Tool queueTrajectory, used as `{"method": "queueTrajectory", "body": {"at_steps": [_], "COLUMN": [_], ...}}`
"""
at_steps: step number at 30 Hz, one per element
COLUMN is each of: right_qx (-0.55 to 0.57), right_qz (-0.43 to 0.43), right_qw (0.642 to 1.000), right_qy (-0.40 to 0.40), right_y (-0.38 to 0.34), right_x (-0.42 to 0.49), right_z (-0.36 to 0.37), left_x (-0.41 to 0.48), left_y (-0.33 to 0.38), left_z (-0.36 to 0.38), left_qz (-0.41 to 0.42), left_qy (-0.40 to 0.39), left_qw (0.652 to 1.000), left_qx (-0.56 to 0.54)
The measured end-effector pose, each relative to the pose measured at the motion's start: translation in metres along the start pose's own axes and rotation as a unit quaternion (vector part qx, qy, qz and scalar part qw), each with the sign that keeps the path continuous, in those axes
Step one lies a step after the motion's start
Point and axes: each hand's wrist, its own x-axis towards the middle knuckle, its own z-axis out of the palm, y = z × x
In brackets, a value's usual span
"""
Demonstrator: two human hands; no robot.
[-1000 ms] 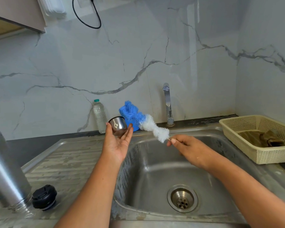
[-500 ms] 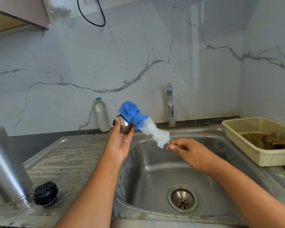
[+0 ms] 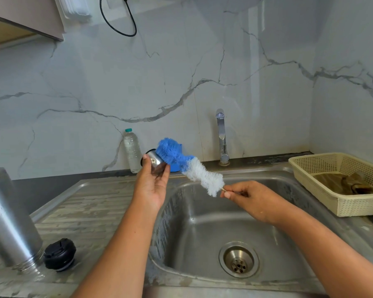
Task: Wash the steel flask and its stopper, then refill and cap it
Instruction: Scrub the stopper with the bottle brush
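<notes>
Steel sink (image 3: 202, 222) taking up the near right. Steel flask (image 3: 9, 218) standing mouth-down on the surface (image 3: 91, 203), near left. Bottle brush (image 3: 194, 171) slanting over the sink's far-left rim, blue tip lying against a small steel cup (image 3: 155, 161). Right hand (image 3: 252, 198) pinching the brush's wire handle. Left hand (image 3: 152, 186) gripping the cup between thumb and fingertips. Black stopper (image 3: 59, 253) sitting just right of the flask.

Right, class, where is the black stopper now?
In the head view, lower left: the black stopper sits on the drainboard beside the steel flask, left of the sink.
</notes>
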Motion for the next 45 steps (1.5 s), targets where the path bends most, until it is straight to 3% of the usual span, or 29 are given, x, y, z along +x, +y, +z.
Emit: {"method": "queueTrajectory", "body": {"at_steps": [6,18,24,29,38,45], "right_qx": [0.011,-0.02,-0.003,-0.001,0.015,-0.016], "right_qz": [-0.024,-0.007,-0.02,-0.008,-0.013,-0.032], "right_qw": [1.0,1.0,0.999,1.0,1.0,0.999], "right_qy": [0.002,0.0,0.029,-0.003,0.004,-0.005], "right_y": [-0.005,0.0,-0.003,-0.002,-0.005,-0.003], "right_x": [0.003,0.003,0.005,0.0,0.001,0.005], "right_z": [0.008,0.01,0.011,0.009,0.011,0.018], "left_x": [-0.01,-0.005,-0.004,0.0,-0.001,0.003], "left_y": [-0.006,0.006,-0.006,0.004,0.004,-0.001], "left_z": [0.004,0.003,0.003,-0.005,-0.002,0.0], "left_qz": [-0.036,0.008,-0.066,-0.033,-0.046,-0.007], "left_qy": [-0.038,0.025,-0.025,-0.01,-0.004,-0.012], "left_qw": [0.998,0.999,0.997,0.998,0.999,1.0], "left_qx": [0.019,-0.046,0.019,-0.044,-0.009,0.025]}}
